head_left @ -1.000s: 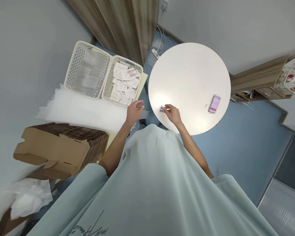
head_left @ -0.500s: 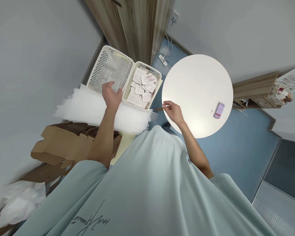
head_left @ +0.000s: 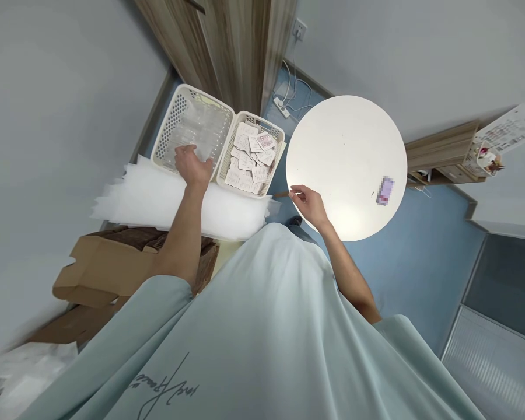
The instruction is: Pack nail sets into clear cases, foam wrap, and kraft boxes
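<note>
Left hand [head_left: 194,165] spread wide, apparently empty, over clear plastic packs [head_left: 201,125] in the white basket [head_left: 171,121], upper left; right hand [head_left: 308,205] half-curled, grip unclear, at the round white desk [head_left: 345,154] right of centre, blue floor [head_left: 429,262] below, grey wall [head_left: 420,64] upper right.

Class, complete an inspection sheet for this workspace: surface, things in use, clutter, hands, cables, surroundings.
Surface: round white table, bearing a pixelated purple item.
Things: clear plastic pieces and printed cards, in adjoining baskets.
Clutter: white sheets, brown cardboard.
Hands: left hand spread over the plastic, contact unclear; right hand curled at the table's left edge, contents unclear.
Cables: white cables, power strip.
Surroundings: wood-grain cabinet, blue floor.
</note>
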### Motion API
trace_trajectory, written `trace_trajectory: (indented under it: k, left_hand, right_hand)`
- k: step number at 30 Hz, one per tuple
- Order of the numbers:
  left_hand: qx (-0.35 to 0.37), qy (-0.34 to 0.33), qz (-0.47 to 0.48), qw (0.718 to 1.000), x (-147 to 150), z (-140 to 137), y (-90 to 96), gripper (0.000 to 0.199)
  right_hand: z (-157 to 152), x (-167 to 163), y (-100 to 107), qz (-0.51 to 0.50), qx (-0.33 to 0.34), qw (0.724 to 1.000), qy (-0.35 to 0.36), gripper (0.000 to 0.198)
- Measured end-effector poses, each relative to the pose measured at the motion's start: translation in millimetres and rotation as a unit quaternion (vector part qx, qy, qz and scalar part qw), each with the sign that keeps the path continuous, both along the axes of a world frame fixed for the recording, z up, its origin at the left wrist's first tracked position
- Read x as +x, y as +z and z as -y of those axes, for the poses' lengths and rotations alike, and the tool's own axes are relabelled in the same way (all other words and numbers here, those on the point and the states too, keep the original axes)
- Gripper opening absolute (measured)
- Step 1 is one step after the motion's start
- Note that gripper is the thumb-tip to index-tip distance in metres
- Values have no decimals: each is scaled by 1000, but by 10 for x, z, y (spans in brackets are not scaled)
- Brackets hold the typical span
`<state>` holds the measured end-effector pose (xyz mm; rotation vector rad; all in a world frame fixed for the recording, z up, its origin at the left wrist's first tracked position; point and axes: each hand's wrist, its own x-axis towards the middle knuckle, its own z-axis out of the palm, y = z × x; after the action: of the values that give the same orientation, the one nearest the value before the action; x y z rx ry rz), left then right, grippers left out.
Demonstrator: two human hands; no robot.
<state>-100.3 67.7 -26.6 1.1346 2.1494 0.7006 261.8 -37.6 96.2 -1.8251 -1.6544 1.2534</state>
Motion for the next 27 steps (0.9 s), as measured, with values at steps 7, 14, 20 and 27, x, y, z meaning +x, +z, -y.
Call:
trace_trajectory:
  k: [7,14,20,27]
  left_hand:
    - [133,-71,52,987,209,87,448,81]
    - [153,-159,131,966,1252,587,868,105]
    - [167,-292,180,924,2023,1035,1143,103]
    - [125,-397,195,888,2600,1227,1244,94]
  right_hand:
    - [14,92,24,-22,9,1000,-17,48]
    - [-88,375,308,-71,54,996,-10,56]
    - [-109,873,490,-65,89,990,90,60]
    - [33,1510,402,-48,63,982,173,43]
